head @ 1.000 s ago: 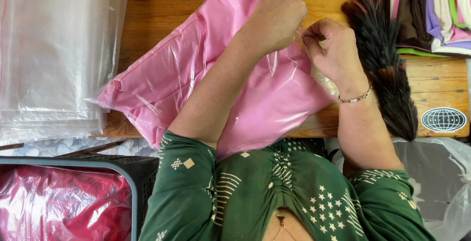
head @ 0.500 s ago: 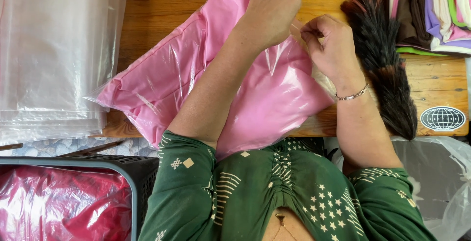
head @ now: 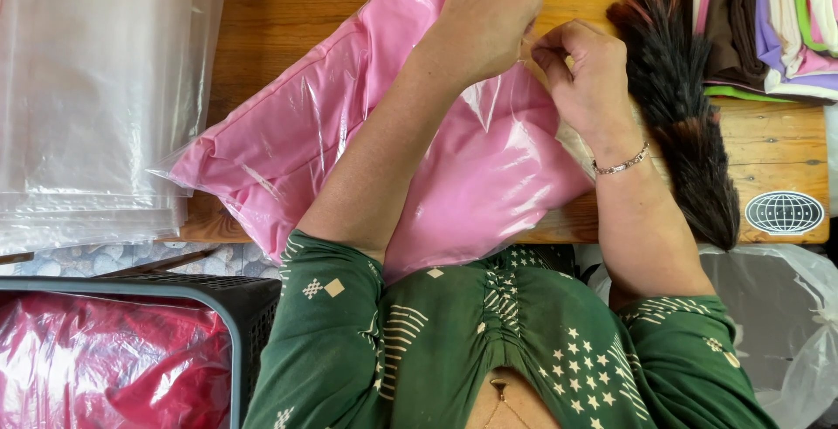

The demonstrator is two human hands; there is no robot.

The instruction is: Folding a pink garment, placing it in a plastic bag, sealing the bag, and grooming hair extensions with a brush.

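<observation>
Pinching at the far edge of the pink bagged garment (head: pixel 349 150), the left hand (head: pixel 484 19) and right hand (head: pixel 589 75) meet, fingers pressed on its clear plastic. It lies on the wooden table (head: pixel 288 1). Left sits a stack of clear bags (head: pixel 87 106); right, a feather duster (head: pixel 681 106) and folded clothes (head: pixel 768 19); near-left, a crate (head: pixel 175 294).

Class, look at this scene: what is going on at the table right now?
A person in a green patterned top works both hands at one end of a pink garment in a clear plastic bag lying on a wooden table. The left hand presses on the bag while the right hand pinches its edge. A dark feather duster lies to the right, a stack of clear bags to the left.
</observation>
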